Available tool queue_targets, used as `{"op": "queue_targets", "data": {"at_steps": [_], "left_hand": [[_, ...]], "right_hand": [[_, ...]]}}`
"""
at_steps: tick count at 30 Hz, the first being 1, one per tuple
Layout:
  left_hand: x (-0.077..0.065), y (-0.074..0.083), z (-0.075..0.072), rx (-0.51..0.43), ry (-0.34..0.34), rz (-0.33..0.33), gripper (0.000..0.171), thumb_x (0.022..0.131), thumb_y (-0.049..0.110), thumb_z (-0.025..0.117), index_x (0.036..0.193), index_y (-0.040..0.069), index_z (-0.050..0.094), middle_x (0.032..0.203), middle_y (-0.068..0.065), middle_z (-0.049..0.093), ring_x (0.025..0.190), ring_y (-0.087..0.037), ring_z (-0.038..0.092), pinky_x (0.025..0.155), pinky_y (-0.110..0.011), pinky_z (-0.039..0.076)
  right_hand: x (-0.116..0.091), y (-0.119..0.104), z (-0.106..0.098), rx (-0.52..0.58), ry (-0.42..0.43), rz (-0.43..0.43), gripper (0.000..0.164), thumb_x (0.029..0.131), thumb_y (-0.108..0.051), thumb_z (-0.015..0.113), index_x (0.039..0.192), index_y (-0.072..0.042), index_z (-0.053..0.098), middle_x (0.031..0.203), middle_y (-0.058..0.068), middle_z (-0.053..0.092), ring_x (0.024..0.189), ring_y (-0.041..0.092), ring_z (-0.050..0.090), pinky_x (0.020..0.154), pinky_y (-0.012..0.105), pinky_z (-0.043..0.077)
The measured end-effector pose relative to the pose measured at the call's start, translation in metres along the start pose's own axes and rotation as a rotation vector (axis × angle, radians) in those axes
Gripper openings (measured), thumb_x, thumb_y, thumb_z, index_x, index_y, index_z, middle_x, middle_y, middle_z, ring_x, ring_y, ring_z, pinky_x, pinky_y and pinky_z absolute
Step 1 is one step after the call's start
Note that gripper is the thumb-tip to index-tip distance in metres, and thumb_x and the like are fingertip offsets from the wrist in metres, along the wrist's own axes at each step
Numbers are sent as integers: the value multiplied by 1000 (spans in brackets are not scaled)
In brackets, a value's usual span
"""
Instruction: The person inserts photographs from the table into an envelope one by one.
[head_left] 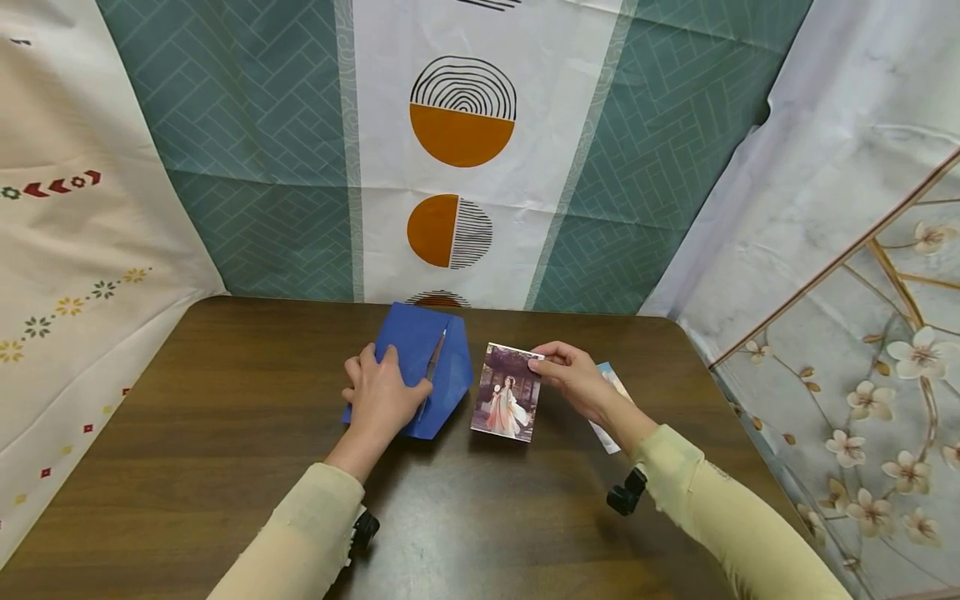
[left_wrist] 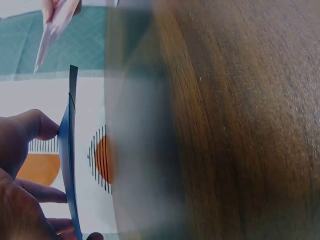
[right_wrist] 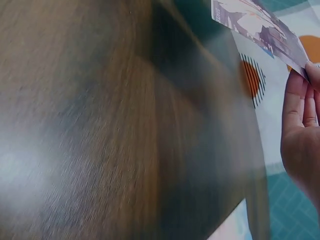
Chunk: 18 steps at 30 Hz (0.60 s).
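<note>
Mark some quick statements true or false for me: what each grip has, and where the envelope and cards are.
1. The left grip holds a blue envelope. True.
2. The right grip pinches a picture card. True.
3. The picture card is inside the blue envelope. False: it is held outside, to the envelope's right in the head view.
4. A pale card is partly hidden in the head view. True.
5. The pale card lies left of the blue envelope. False: it lies right of both the envelope and the picture card.
</note>
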<state>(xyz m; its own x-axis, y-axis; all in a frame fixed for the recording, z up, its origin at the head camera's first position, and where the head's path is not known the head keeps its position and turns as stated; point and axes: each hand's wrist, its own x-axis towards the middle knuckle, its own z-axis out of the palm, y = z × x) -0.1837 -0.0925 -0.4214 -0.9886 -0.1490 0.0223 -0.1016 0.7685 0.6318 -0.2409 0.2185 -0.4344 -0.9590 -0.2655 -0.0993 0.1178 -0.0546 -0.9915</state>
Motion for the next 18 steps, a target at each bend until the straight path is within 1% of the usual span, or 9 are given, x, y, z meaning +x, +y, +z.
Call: {"op": "queue_targets", "data": {"at_steps": [6, 13, 18], "left_hand": [[1, 2, 0, -1, 5, 3, 83, 92, 36, 75, 156, -7, 46, 165, -35, 26, 148, -55, 19, 101, -82, 34], [1, 6, -1, -5, 13, 12, 83, 93, 36, 75, 157, -8, 46, 164, -36, 26, 146, -55, 20, 102, -82, 33], [1, 7, 0, -9, 17, 12, 83, 93, 36, 76, 156, -8, 46, 164, -35, 26, 146, -55, 22, 101, -82, 33]], "right_hand": [[10, -1, 16, -26, -25, 6, 16, 100, 5, 67, 107, -10, 70, 94, -1, 75, 91, 11, 71, 86, 28, 59], [22, 1, 30, -64, -71, 9, 14, 99, 4, 68, 109, -5, 70, 95, 0, 76, 93, 12, 72, 89, 30, 59], [29, 4, 38, -66, -79, 21, 14, 99, 6, 69, 109, -3, 70, 96, 0, 76, 94, 13, 72, 90, 31, 59]]}}
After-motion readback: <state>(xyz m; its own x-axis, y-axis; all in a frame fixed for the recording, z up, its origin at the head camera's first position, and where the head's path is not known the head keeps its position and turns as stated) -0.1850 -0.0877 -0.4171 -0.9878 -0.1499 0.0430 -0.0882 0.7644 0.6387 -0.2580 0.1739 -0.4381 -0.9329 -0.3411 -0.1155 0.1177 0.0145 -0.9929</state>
